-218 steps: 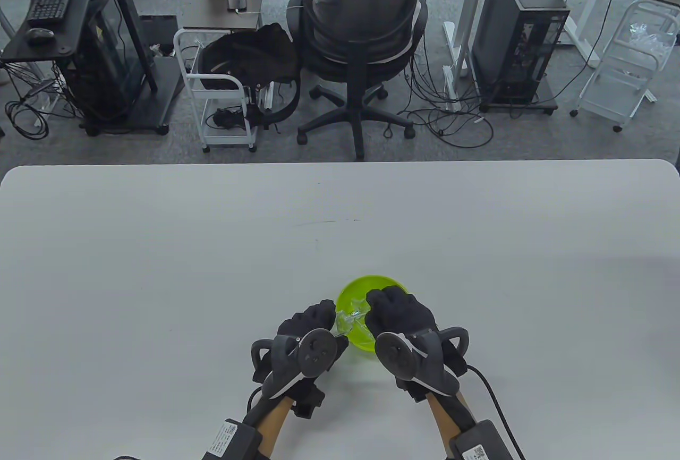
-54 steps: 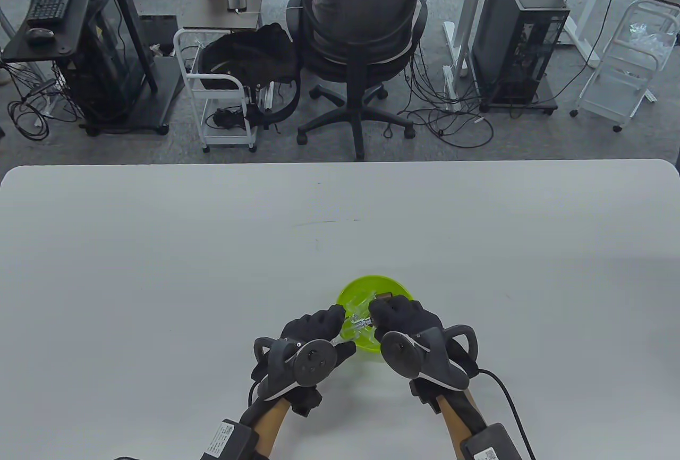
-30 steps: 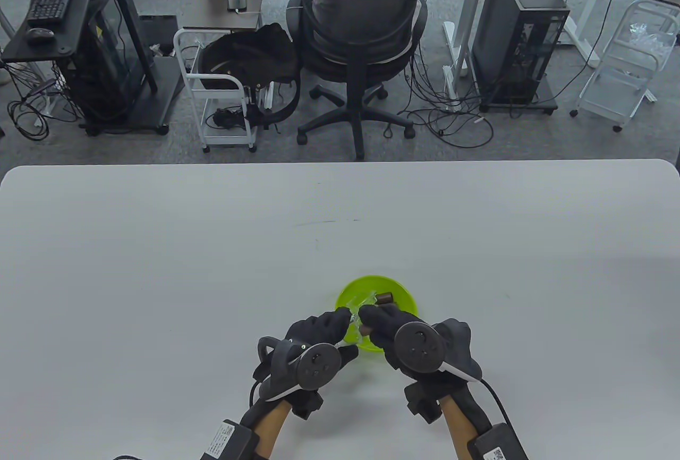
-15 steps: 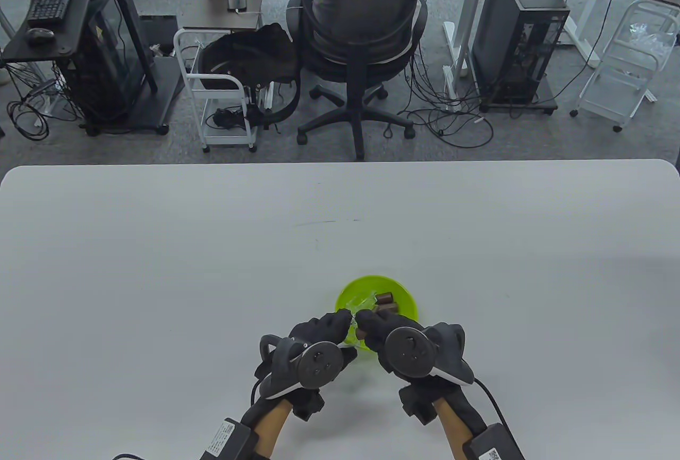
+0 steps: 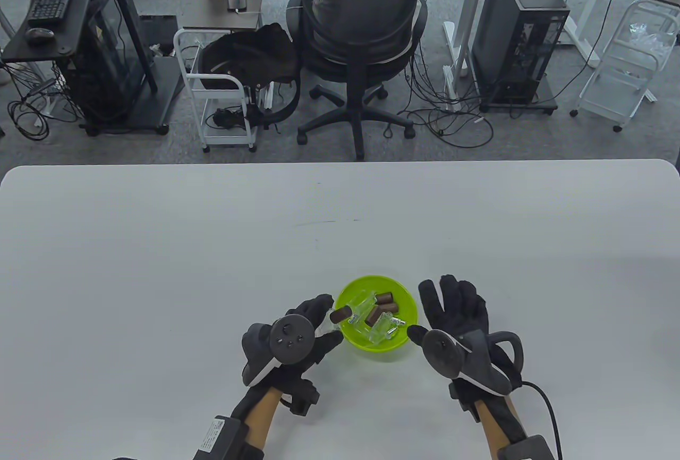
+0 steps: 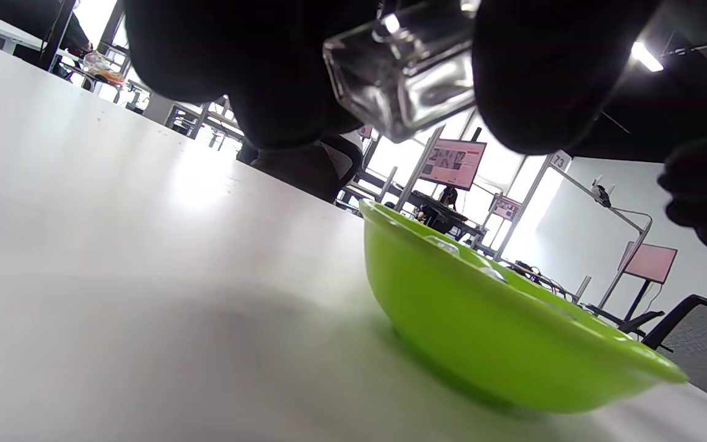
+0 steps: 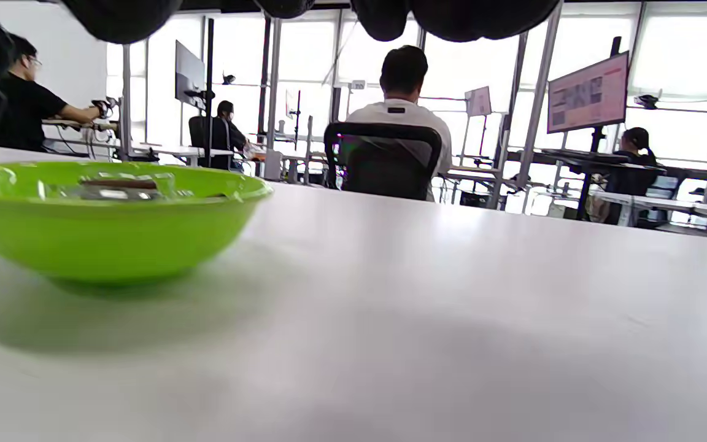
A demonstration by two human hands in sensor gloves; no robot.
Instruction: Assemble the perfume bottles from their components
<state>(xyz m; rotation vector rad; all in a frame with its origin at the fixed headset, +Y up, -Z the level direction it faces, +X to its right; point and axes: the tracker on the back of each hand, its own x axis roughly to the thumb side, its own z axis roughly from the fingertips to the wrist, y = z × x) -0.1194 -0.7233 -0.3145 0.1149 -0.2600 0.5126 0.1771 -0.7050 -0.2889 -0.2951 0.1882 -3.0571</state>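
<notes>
Looking at it now, the hands have split apart: left hand (image 5: 297,335) grips the capped bottle (image 5: 333,319) beside the green bowl (image 5: 355,340), right hand (image 5: 457,316) hangs spread and empty, so that one's assembled.

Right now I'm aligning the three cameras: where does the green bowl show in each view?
Table view: green bowl low centre, between the hands.
Left wrist view: green bowl lower right, under the glass bottle that the left hand holds.
Right wrist view: green bowl at left.
Shared landmark: white table.
</notes>
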